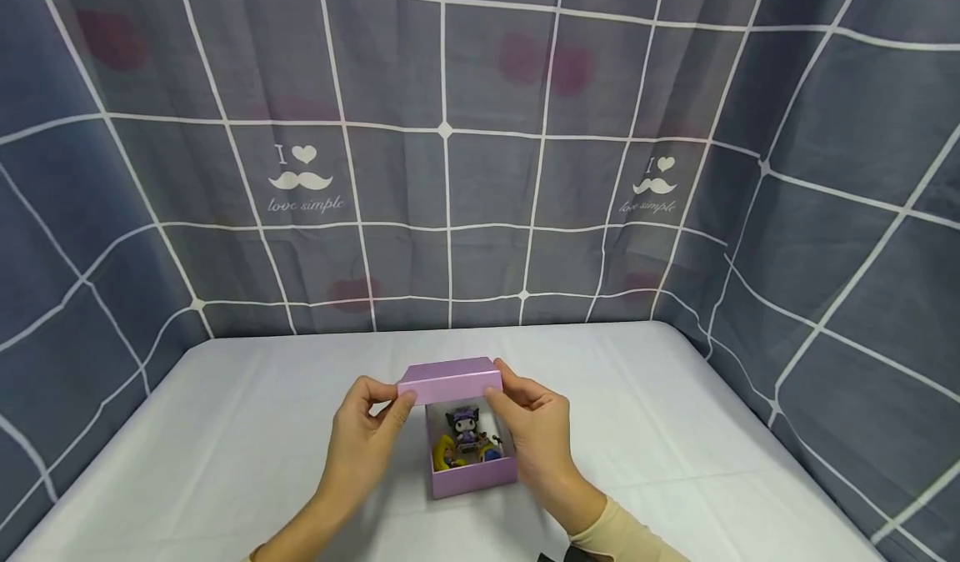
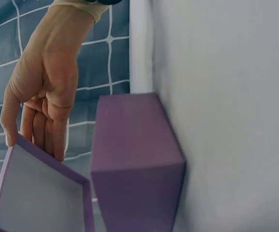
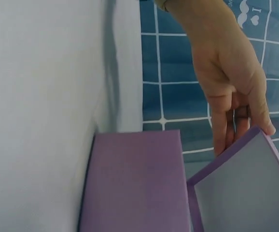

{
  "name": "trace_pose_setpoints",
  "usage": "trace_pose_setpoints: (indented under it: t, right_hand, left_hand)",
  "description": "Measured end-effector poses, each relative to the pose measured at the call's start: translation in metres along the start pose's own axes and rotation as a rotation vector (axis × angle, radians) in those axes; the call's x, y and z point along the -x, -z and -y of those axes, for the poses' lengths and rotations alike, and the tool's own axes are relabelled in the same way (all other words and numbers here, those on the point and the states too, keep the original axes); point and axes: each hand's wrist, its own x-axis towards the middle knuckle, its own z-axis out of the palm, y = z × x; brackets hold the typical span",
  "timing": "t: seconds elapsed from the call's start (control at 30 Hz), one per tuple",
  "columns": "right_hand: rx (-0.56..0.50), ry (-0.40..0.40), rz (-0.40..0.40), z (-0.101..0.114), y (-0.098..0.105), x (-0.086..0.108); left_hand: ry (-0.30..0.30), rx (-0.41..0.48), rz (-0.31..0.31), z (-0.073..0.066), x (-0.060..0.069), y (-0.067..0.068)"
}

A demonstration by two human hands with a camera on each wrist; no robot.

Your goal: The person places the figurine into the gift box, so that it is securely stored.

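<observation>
A purple lid point(image 1: 450, 378) is held tilted over the far side of a purple box point(image 1: 474, 482). My left hand point(image 1: 366, 437) pinches the lid's left edge between thumb and fingers. On the other side my right hand point(image 1: 542, 439) grips the right edge. The lid's pale inside point(image 2: 43, 193) shows in the left wrist view. Inside the uncovered box are a dark-eared purple figurine point(image 1: 465, 429), a yellow figure point(image 1: 444, 454) and a small blue-and-yellow figure point(image 1: 491, 450). Their lower parts are partly hidden by the box's front wall.
The box stands on a white-covered table point(image 1: 262, 445). A grey-blue checked curtain point(image 1: 397, 178) with white lines surrounds the table at the back and both sides.
</observation>
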Motion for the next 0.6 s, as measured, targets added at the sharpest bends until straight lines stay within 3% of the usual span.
trace_pose_setpoints:
  t: [0.23,0.4,0.6]
  right_hand:
    - [-0.046,-0.054,0.034,-0.003,0.016,0.003]
    - [-0.042,-0.105,0.038,-0.004,0.026,0.005]
    - [0.069,-0.164,0.059,-0.006,0.038,0.007]
  left_hand:
    - [-0.017,0.087,0.05,0.003,0.011,-0.004]
    - [-0.006,0.036,0.07,0.005,0.016,-0.006]
    - [0.036,-0.039,0.083,0.011,0.027,-0.009]
